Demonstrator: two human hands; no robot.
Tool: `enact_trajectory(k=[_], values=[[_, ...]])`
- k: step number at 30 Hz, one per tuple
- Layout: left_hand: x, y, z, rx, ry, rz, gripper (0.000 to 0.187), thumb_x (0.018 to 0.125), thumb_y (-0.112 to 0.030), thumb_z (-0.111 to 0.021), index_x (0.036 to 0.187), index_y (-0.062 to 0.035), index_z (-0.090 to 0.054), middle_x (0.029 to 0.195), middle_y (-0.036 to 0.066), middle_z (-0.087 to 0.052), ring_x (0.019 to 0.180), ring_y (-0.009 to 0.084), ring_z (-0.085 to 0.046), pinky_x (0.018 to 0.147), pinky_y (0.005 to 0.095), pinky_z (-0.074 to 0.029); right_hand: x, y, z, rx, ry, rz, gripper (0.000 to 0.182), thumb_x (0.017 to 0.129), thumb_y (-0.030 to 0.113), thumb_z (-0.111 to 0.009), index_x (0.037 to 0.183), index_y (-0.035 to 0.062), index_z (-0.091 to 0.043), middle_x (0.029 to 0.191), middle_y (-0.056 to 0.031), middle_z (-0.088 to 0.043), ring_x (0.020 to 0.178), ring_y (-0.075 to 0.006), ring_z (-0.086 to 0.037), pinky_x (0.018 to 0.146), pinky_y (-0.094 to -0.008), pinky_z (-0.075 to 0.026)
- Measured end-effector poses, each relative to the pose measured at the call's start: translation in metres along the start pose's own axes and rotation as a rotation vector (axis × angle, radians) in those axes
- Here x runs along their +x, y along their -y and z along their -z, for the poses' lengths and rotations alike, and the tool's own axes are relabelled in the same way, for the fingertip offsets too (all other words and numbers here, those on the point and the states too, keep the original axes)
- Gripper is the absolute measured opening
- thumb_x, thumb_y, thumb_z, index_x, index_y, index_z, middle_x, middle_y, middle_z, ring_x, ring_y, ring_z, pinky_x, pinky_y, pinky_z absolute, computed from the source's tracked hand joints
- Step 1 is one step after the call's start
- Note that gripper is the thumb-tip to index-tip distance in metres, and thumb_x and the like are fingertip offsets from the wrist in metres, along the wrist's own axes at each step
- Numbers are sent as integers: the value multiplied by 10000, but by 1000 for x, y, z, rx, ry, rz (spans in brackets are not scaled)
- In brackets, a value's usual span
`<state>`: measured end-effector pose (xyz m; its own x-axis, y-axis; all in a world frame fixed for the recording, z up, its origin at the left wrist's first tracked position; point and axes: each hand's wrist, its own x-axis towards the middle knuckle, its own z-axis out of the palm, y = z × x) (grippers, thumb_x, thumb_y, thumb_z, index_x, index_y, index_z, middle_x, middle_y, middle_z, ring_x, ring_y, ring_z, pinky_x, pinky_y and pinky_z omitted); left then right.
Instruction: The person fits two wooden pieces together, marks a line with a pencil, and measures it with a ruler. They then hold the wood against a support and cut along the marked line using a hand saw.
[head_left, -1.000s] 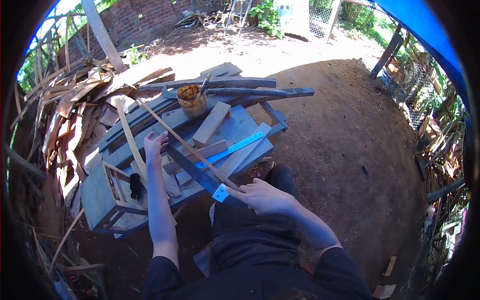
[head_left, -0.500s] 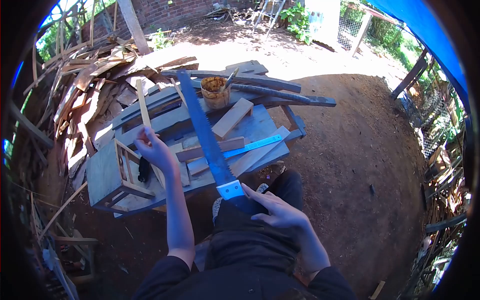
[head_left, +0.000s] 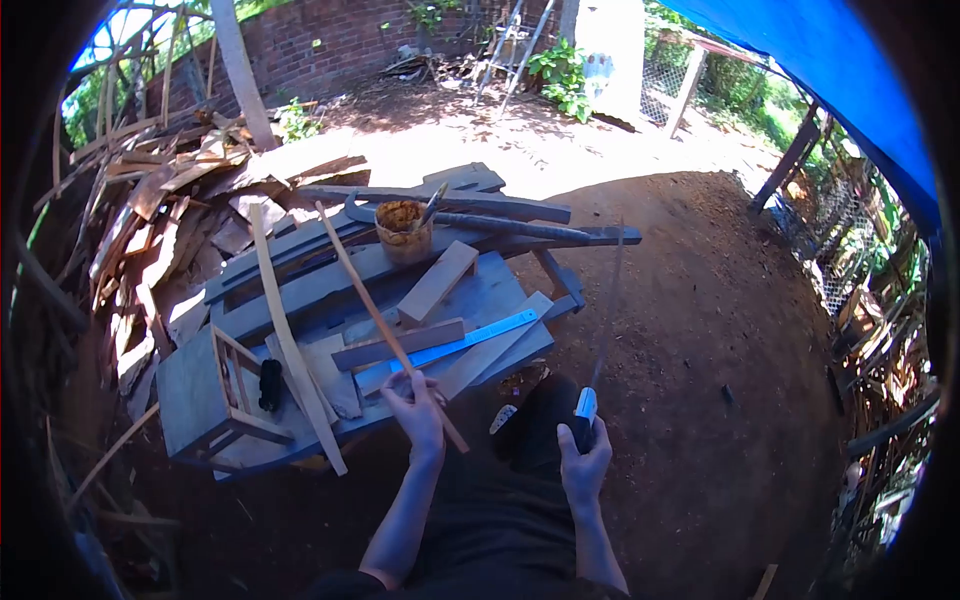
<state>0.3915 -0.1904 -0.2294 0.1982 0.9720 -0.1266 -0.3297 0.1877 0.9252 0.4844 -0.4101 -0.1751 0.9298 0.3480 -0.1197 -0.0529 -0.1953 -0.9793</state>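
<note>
Scrap pile (head_left: 150, 210): offcuts and splintered boards, heaped at nine to ten o'clock of the bench; unchanged in kind across the three views.
Frame (head_left: 235, 395): small open wooden frame, stood at the bench's left end; a black object (head_left: 269, 384) is lain just beside it.
Bench (head_left: 500, 290): grey plank worktop, loaded with battens, a flat block (head_left: 437, 282) and a blue ruler (head_left: 470, 338).
Pot (head_left: 405, 230): tub of brown paste with a stick stood in it, at twelve o'clock of the bench.
Thin strip (head_left: 385, 320): long pale-red lath, now laid slantwise over the bench, its near end overhanging the front edge.
Left hand (head_left: 418, 410): closed around the strip's near end; a second ago it was pressed flat on the bench further left, so the grip has been shifted along the lath.
Saw (head_left: 603, 310): blade seen edge-on, now lifted clear of the bench and held upright at three o'clock of the strip; half a second ago it was laid across the planks.
Right hand (head_left: 585, 465): wrapped around the saw handle, above the knee.
Reading: cutting judged paused, with the strip being repositioned.
</note>
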Motion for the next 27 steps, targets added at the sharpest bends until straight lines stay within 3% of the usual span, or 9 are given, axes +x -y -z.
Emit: enact_trajectory(k=[2, 8, 10, 12, 15, 20, 22, 24, 27], values=[[11, -14, 7, 85, -89, -76, 303, 1041, -137, -598, 1268, -54, -416, 870, 79, -647, 676, 109, -597, 579, 230, -474, -8, -4, 10, -115, -202, 339, 405, 915, 181, -769, 1222, -16, -593, 945, -51, -662, 865, -118, -616, 785, -300, -509], [63, -36, 77, 989, -130, -337, 382, 970, -179, -685, 1273, -19, -515, 1030, 164, -664, 950, 294, -680, 862, 412, -523, 22, -34, 63, -258, -592, 284, 267, 913, 195, -781, 987, 56, -565, 775, 5, -555, 678, -143, -571, 648, -310, -492], [51, -74, 72, 1041, -69, -92, 455, 957, -206, -693, 1333, -27, -508, 1154, 213, -648, 1086, 383, -646, 978, 471, -481, 27, -31, 83, 227, -541, -132, 250, 935, 215, -764, 882, 108, -545, 653, 49, -483, 525, -60, -455, 484, -261, -374], [54, -64, 98, 1185, -37, -242, 484, 949, -214, -698, 1353, -29, -504, 1224, 226, -618, 1139, 396, -616, 997, 483, -471, 26, -17, 88, 441, -554, -166, 286, 961, 241, -736, 815, 149, -508, 576, 77, -419, 447, -2, -346, 408, -236, -254], [50, -64, 110, 1441, -35, -390, 535, 932, -234, -710, 1382, -36, -499, 1343, 242, -554, 1237, 414, -551, 1020, 504, -457, 29, -39, 101, 465, -514, -327, 277, 941, 285, -750, 849, 124, -545, 585, 61, -458, 464, -43, -433, 434, -251, -365], [10, -80, 78, 1526, -58, -830, 465, 917, -302, -731, 1273, -33, -602, 1308, 218, -569, 1230, 420, -553, 1013, 536, -463, 13, -89, 77, -467, -618, -49, 366, 890, 310, -788, 981, 18, -587, 732, -99, -647, 649, -296, -664, 639, -437, -543], [-1, -72, 65, 1335, 57, -869, 403, 936, -295, -710, 1240, -43, -627, 1260, 207, -587, 1185, 399, -572, 993, 508, -476, 7, -91, 66, -501, -487, -176, 474, 866, 377, -803, 1017, 4, -553, 977, -264, -709, 920, -449, -709, 794, -505, -564], [-19, -60, 55, 1156, 448, -429, 784, 860, -464, -802, 1464, -94, -464, 1616, 178, -323, 1443, 450, -331, 1146, 579, -358, 5, -104, 61, -438, -423, -195, 474, 868, 368, -803, 1061, 20, -545, 983, -227, -706, 948, -424, -705, 804, -501, -562], [-61, -64, 8, 984, 854, -273, 557, 916, -381, -729, 1331, -52, -553, 1338, 214, -513, 1243, 429, -498, 1036, 518, -442, 3, -119, 57, -506, -313, 132, 397, 869, 299, -813, 1034, 38, -563, 955, -180, -670, 911, -383, -691, 784, -462, -553]])
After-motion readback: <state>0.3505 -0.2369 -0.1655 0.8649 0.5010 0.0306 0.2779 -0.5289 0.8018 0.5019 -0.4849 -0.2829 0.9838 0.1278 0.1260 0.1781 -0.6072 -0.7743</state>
